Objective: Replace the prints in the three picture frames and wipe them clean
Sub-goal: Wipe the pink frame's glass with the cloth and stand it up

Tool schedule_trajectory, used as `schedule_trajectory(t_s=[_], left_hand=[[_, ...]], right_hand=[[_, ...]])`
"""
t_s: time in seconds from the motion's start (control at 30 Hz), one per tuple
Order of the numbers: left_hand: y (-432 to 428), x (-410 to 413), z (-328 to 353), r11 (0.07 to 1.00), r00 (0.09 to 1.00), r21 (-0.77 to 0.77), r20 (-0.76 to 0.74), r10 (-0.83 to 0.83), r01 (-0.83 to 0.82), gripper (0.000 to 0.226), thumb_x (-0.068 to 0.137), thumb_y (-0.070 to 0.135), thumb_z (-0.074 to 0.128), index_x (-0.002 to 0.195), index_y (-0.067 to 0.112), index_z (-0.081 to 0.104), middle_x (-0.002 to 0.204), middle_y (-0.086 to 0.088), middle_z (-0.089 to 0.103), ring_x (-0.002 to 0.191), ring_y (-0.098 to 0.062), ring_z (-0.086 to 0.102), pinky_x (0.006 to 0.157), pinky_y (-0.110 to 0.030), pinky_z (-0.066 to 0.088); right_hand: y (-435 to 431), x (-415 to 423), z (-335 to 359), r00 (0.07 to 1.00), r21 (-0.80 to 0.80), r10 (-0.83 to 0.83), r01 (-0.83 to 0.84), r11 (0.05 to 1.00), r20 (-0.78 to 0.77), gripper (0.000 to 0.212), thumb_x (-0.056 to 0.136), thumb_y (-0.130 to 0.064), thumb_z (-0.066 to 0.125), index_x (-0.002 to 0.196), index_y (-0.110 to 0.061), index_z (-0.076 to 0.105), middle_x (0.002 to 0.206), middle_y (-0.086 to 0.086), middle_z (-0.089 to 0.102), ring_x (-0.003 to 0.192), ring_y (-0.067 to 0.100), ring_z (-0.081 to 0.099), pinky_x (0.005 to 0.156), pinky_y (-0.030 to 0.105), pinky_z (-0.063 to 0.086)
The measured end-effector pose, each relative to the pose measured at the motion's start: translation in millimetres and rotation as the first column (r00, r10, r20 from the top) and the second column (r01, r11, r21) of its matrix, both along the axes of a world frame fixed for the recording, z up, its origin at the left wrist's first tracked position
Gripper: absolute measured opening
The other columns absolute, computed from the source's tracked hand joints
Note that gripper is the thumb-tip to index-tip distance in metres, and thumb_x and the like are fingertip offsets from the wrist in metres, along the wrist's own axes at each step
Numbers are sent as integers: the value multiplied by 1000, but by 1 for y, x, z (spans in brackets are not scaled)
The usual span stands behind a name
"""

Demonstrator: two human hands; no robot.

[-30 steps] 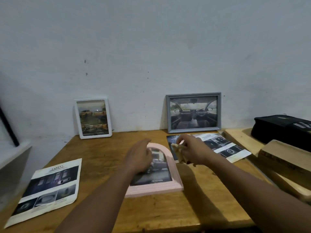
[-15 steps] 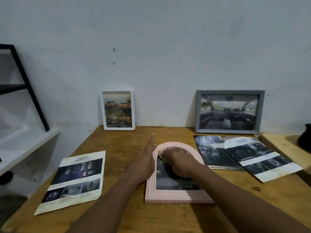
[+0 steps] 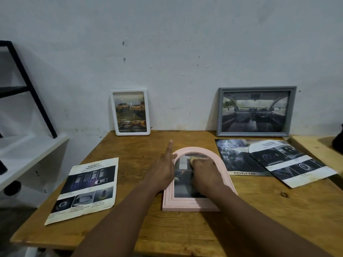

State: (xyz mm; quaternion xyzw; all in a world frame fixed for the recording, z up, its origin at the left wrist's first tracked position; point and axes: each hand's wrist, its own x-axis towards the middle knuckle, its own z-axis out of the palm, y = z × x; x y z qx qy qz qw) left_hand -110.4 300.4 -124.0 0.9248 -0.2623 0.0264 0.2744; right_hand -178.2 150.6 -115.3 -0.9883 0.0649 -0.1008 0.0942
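My L hand lies flat on the left rim of the pink frame. Its fingers are straight and close together, pointing to 12 o'clock, and it grips nothing. The L arm comes in from 7 o'clock.

My R hand sits on the glass w/ knuckles up. Its fingers bend down over a yellow cloth (could be a sponge, can't tell) and press it on the glass. Only a bit of the cloth peeks out by my fingertips, near the top of the arch. The R arm comes in from 5 o'clock and hides the frame's bottom right corner.

The pink frame lies flat in the middle of the wood table, round end to 12 o'clock, w/ a dark print inside.

From the pink frame:
- At 11 o'clock, the white frame leans on the wall.
- At 1 o'clock, the grey frame leans there too.
- At 9 o'clock, the safety sheet lies flat.
- At 2 o'clock, the dark print lies flat, w/ a round-topped sheet partly over it.
- Far off at 10 o'clock, the black shelf stands off the table.
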Motion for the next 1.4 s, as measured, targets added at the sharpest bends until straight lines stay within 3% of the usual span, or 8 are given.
schedule_trajectory(t_s=[0.23,0.4,0.57,0.77,0.87,1.0,1.17,1.4], left_hand=[[4,4,-1,1000,999,7,-21,-30,30,80,107,24,45,157,42,-15,154,-1,49,127,-26,57,102,-44,49],[8,8,-4,989,996,128,34,-78,73,54,109,41,28,161,31,19,157,-6,45,136,-29,49,109,-47,43],[7,6,-4,984,995,157,33,-93,86,55,109,47,25,162,32,18,163,-1,34,145,-27,40,115,-48,38],[7,5,-2,984,998,168,18,-66,63,56,109,47,26,162,35,12,163,0,36,145,-26,40,116,-47,37],[8,7,-2,984,997,165,35,-75,68,56,109,47,24,162,34,14,159,-2,42,141,-27,44,113,-47,40],[8,8,-3,984,996,167,49,-78,69,55,109,45,25,162,32,15,155,-4,47,137,-27,47,110,-47,42],[6,4,-1,982,996,178,52,-72,61,54,109,43,26,162,31,17,156,-5,46,137,-28,48,110,-47,43],[8,9,-5,982,997,181,47,-58,48,56,108,48,23,161,32,20,155,-5,47,138,-28,47,112,-48,42]], right_hand=[[-3,-6,4,950,127,280,-263,956,-136,47,87,-13,67,131,-27,60,133,4,59,120,25,55,99,37,47],[-38,-37,10,959,50,182,-175,983,-219,48,98,-28,56,144,-26,45,141,10,52,122,31,55,100,39,46],[14,-40,-8,983,106,79,-62,992,-164,53,105,-40,29,146,-7,37,154,15,37,147,31,27,123,44,20],[24,-56,13,948,141,250,-225,964,-198,48,100,-19,52,146,-21,43,153,6,43,142,28,39,115,44,36],[-5,-74,31,952,89,158,-139,986,-263,55,95,-8,53,145,-28,46,144,7,52,126,25,54,105,40,46],[5,-86,27,979,5,28,-28,1000,-202,43,94,-15,55,137,-19,51,138,8,54,122,26,54,100,38,46],[53,-75,5,991,97,132,-129,987,-17,28,98,-18,57,127,-19,61,132,4,58,119,20,56,101,34,46],[-25,-86,16,909,180,353,-318,931,-220,44,101,-21,51,140,-41,48,139,-1,60,117,16,59,103,40,48]])
